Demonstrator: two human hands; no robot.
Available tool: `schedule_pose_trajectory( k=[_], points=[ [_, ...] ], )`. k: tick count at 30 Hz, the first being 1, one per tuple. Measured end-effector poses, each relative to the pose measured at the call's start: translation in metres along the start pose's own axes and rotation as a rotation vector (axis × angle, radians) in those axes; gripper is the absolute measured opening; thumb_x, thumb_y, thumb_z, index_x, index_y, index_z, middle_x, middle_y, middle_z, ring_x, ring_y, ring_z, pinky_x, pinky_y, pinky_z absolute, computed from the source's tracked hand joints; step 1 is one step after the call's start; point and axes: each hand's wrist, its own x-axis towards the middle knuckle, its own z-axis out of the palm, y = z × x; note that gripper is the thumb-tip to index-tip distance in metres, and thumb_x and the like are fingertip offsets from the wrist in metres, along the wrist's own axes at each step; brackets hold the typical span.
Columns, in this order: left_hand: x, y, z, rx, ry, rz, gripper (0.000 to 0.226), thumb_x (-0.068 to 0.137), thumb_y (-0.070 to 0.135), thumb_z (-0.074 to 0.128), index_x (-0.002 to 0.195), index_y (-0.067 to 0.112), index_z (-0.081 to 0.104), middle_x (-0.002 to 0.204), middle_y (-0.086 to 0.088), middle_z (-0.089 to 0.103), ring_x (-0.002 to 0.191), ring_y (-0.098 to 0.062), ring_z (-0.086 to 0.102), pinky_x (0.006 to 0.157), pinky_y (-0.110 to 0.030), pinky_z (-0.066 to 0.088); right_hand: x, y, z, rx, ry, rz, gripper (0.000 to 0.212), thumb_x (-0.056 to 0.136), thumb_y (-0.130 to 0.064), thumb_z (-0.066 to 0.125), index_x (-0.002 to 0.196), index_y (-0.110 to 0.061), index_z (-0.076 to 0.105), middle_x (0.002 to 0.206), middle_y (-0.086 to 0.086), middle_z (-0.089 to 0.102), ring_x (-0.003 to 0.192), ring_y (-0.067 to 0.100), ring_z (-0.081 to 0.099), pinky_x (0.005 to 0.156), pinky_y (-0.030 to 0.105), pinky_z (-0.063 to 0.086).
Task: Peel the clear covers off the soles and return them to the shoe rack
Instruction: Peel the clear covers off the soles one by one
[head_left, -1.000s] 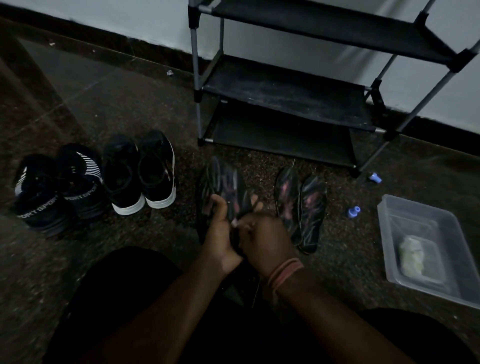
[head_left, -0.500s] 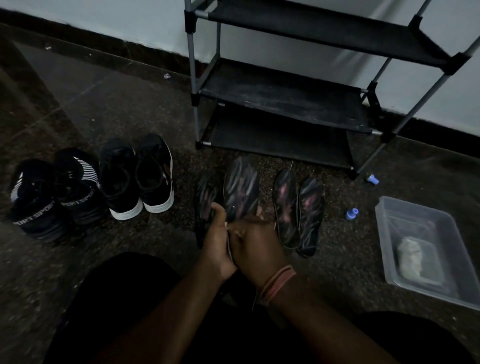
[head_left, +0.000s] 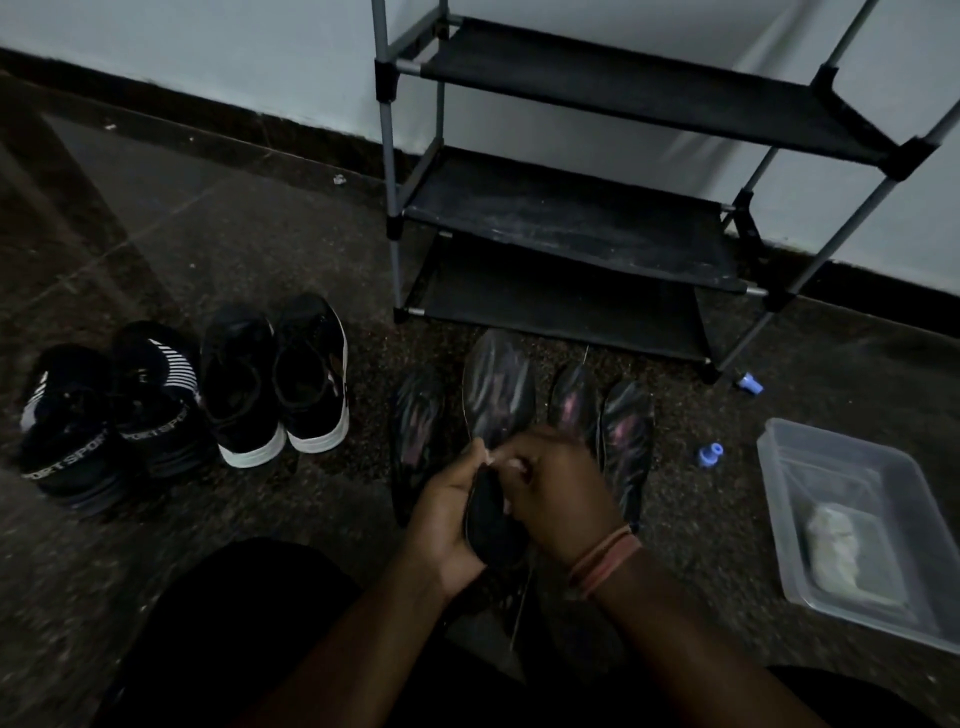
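Left hand (head_left: 447, 514) gripping held sole (head_left: 496, 467) at heel; right hand (head_left: 558, 488) pinching at its edge, cover apparently not yet off. Three wrapped soles (head_left: 626, 441) on floor; rack (head_left: 566, 234) shelves bare, so early in task.

Shoes (head_left: 208, 395) left of soles (head_left: 597, 415), rack (head_left: 571, 228) behind, tub (head_left: 779, 467) right

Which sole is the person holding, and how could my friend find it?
Start at the black shoe rack by the wall and look down to the floor just in front of it, where four wrapped soles sit in a row. The held sole is second from the left. Unlike the three lying flat, it is lifted in both hands.
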Motion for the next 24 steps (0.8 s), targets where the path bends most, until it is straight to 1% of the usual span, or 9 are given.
schedule_pose_trajectory(
  k=[2,5,7,11,14,16,20,22,24],
  points=[
    [-0.003,0.01,0.0,-0.061,-0.059,0.04,0.048,0.098,0.027,0.039,0.126,-0.003,0.064,0.113,-0.025,0.07,0.102,-0.035,0.071,0.098,-0.042,0.053,-0.007,-0.011,-0.006,0.063,-0.042,-0.09,0.014,0.086,-0.012,0.066,0.089,-0.023,0.074,0.089,-0.006,0.063,0.08,0.006,0.062,0.074,0.021,0.05],
    [-0.005,0.018,0.0,-0.045,-0.17,0.103,0.071,0.085,0.025,0.034,0.149,-0.002,0.045,0.145,-0.024,0.052,0.129,-0.035,0.054,0.12,-0.043,0.031,-0.002,0.003,-0.007,0.142,0.052,-0.026,0.013,0.086,-0.011,0.069,0.09,-0.022,0.075,0.094,-0.007,0.066,0.087,0.0,0.062,0.08,0.014,0.048],
    [-0.001,0.018,-0.001,-0.04,-0.186,0.095,0.074,0.085,0.024,0.031,0.153,-0.002,0.037,0.157,-0.023,0.039,0.144,-0.036,0.04,0.124,-0.046,0.024,0.004,0.008,-0.008,0.35,0.065,0.144,0.01,0.086,-0.005,0.07,0.084,-0.012,0.075,0.086,0.001,0.071,0.077,-0.002,0.065,0.073,0.017,0.052],
    [0.006,0.015,0.003,-0.055,-0.07,0.139,0.054,0.085,0.018,0.041,0.132,0.005,0.064,0.122,-0.017,0.069,0.102,-0.033,0.07,0.096,-0.046,0.051,0.007,0.006,-0.004,0.664,0.039,0.366,0.01,0.09,0.002,0.064,0.087,0.01,0.066,0.07,0.014,0.066,0.054,0.005,0.059,0.05,0.014,0.048],
    [0.01,0.014,0.008,-0.012,0.061,0.191,0.032,0.095,0.03,0.054,0.105,0.007,0.074,0.099,-0.01,0.073,0.088,-0.027,0.074,0.084,-0.039,0.06,0.01,0.009,-0.009,0.737,0.106,0.337,0.01,0.092,0.003,0.062,0.097,-0.001,0.07,0.082,0.007,0.074,0.071,0.017,0.07,0.063,0.026,0.058],
    [0.016,0.014,0.008,0.0,0.058,0.206,0.061,0.101,0.06,0.043,0.096,0.013,0.082,0.099,-0.01,0.076,0.091,-0.026,0.075,0.085,-0.041,0.057,0.011,0.008,-0.008,0.803,0.081,0.388,0.015,0.09,0.004,0.062,0.098,-0.003,0.073,0.091,0.004,0.076,0.087,0.018,0.072,0.076,0.028,0.059],
    [0.022,0.019,0.005,-0.028,0.04,0.167,0.1,0.082,0.09,0.027,0.102,0.008,0.081,0.106,-0.016,0.076,0.097,-0.031,0.074,0.088,-0.045,0.054,0.002,0.0,0.007,0.512,-0.021,0.251,0.017,0.088,-0.002,0.065,0.094,-0.011,0.077,0.105,-0.005,0.072,0.102,-0.001,0.064,0.092,0.014,0.049],
    [0.025,0.019,0.003,-0.045,0.036,0.14,0.107,0.078,0.094,0.026,0.105,0.006,0.08,0.109,-0.015,0.075,0.099,-0.03,0.074,0.087,-0.042,0.055,-0.002,-0.004,0.015,0.351,-0.055,0.117,0.017,0.09,-0.006,0.063,0.096,-0.013,0.077,0.111,-0.009,0.067,0.106,-0.008,0.059,0.093,0.006,0.042],
    [0.028,0.019,0.0,-0.054,0.062,0.155,0.102,0.081,0.092,0.027,0.102,0.008,0.082,0.109,-0.012,0.076,0.097,-0.026,0.073,0.084,-0.038,0.057,-0.005,-0.004,0.023,0.277,-0.117,0.033,0.021,0.09,-0.007,0.061,0.098,-0.017,0.078,0.112,-0.01,0.07,0.107,-0.007,0.06,0.096,0.012,0.044]
  ],
)
